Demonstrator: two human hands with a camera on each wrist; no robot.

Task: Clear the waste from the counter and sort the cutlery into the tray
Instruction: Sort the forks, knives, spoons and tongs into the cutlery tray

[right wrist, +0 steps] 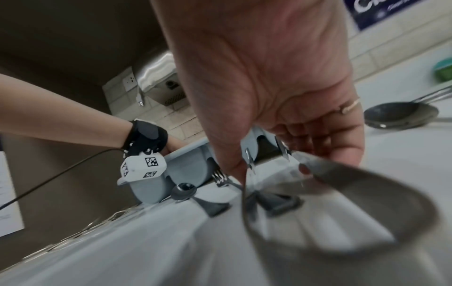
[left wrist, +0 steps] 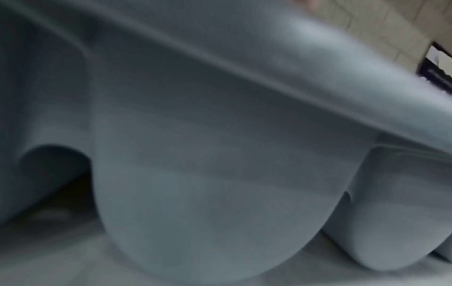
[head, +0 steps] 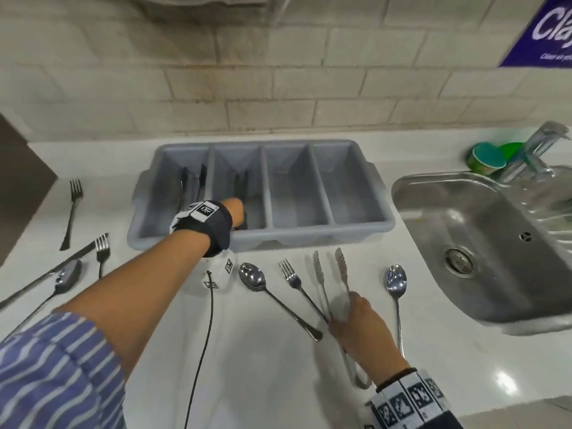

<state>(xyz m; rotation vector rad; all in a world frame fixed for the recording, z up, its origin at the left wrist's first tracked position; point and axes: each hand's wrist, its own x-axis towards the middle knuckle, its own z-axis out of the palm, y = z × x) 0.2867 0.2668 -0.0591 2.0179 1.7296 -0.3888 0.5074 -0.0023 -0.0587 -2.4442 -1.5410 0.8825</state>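
Observation:
A grey four-compartment cutlery tray (head: 309, 239) stands at the back of the white counter; dark cutlery (head: 192, 187) lies in its two left compartments. My left hand (head: 235, 209) reaches into the second compartment from the left, its fingers hidden behind the front wall. The left wrist view shows only the tray's blurred outer wall (left wrist: 220, 154). My right hand (head: 340, 317) pinches metal tongs (head: 322, 283) lying on the counter, thumb on one arm and fingers on the other (right wrist: 271, 166). A spoon (head: 252, 275) and a fork (head: 289, 275) lie left of the tongs, another spoon (head: 395, 281) right.
Two forks (head: 74, 199) (head: 102, 247), a knife (head: 62, 264) and a spoon (head: 66, 277) lie at the counter's left. A steel sink (head: 464, 227) with a tap (head: 538, 144) and a green tub (head: 487, 159) is at the right. A dark cabinet (head: 18, 181) bounds the left.

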